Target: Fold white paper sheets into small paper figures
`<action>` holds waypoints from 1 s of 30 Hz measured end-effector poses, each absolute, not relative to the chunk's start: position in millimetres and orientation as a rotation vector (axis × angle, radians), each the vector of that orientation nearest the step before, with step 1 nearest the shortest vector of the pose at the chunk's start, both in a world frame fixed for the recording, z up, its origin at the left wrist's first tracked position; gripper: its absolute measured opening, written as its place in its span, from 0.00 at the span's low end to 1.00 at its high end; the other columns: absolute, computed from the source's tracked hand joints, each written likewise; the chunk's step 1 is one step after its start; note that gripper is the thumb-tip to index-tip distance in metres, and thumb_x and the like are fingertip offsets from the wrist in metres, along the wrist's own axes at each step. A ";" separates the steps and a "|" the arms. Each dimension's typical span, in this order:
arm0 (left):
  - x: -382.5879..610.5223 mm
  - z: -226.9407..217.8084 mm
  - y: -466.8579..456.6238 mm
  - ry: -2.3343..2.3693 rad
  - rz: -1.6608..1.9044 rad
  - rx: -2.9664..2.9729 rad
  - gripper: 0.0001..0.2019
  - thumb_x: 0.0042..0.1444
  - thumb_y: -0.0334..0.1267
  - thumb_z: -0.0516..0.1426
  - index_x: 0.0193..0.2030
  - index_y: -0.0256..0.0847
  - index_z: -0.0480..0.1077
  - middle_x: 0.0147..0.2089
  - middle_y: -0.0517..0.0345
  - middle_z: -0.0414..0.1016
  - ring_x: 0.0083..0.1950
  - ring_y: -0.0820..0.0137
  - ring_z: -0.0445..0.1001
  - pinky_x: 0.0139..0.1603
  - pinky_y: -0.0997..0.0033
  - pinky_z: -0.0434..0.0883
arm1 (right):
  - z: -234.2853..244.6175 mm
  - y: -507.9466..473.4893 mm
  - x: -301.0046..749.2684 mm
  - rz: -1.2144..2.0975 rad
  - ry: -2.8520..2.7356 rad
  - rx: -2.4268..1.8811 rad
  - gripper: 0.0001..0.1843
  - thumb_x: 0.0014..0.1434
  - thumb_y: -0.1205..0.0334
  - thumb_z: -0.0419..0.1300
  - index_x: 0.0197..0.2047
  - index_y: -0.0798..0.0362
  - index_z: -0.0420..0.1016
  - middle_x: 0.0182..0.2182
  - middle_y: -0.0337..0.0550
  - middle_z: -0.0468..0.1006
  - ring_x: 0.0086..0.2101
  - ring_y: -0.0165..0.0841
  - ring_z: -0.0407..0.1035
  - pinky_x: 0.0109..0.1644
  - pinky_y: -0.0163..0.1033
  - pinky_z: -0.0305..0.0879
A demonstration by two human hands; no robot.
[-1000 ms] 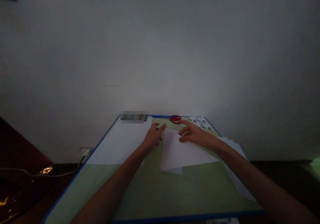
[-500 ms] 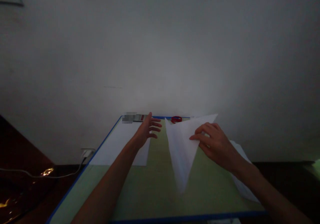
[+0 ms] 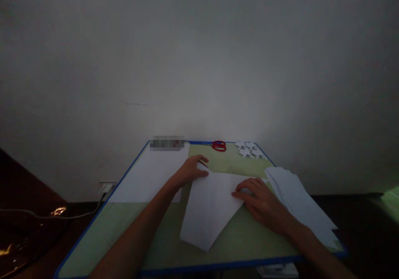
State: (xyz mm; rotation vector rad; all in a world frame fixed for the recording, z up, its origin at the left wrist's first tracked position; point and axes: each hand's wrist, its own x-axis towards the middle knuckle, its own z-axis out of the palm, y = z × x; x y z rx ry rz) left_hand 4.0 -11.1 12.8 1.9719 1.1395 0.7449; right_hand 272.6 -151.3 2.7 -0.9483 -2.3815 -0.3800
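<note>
A folded sheet of white paper (image 3: pixel 212 208) lies slanted over the green table in front of me. My left hand (image 3: pixel 190 170) is at its upper left corner, with the paper's edge between the thumb and the curved fingers. My right hand (image 3: pixel 258 202) pinches the sheet's right part between thumb and fingertips. Some of the right edge is hidden under that hand.
The green table (image 3: pixel 118 229) has a blue rim. White sheets (image 3: pixel 149 171) lie at the left, with a blurred-out item (image 3: pixel 166 143) at their far end. Red-handled scissors (image 3: pixel 219 146), several white paper cut-outs (image 3: pixel 246 151) and a paper stack (image 3: pixel 296 200) are behind and right.
The paper has come down and left from a raised, hanging position and spread wider. My left hand, open and apart from it before, now meets its corner. My right hand has lowered with it.
</note>
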 end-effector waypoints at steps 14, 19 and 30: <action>6.3 46.1 -13.5 0.864 0.894 1.517 0.30 0.56 0.58 0.65 0.58 0.38 0.73 0.55 0.41 0.78 0.52 0.60 0.78 0.46 0.64 0.74 | 42.7 -92.4 279.0 0.745 -1.830 -0.830 0.10 0.56 0.69 0.69 0.26 0.45 0.83 0.70 0.36 0.59 0.71 0.47 0.51 0.72 0.58 0.54; 9.8 47.1 -20.2 0.699 0.816 1.393 0.29 0.51 0.48 0.70 0.57 0.37 0.73 0.47 0.44 0.81 0.41 0.64 0.80 0.39 0.67 0.73 | 40.4 -68.6 264.7 1.134 -1.754 -0.745 0.04 0.57 0.55 0.72 0.33 0.44 0.85 0.69 0.38 0.64 0.67 0.45 0.60 0.69 0.53 0.62; -0.6 58.5 -14.7 1.037 1.290 1.192 0.27 0.41 0.38 0.71 0.46 0.40 0.66 0.37 0.55 0.78 0.29 0.69 0.76 0.24 0.73 0.73 | 23.9 -52.8 305.1 1.242 -1.592 -1.316 0.51 0.46 0.49 0.78 0.70 0.44 0.62 0.56 0.54 0.77 0.45 0.45 0.79 0.46 0.49 0.77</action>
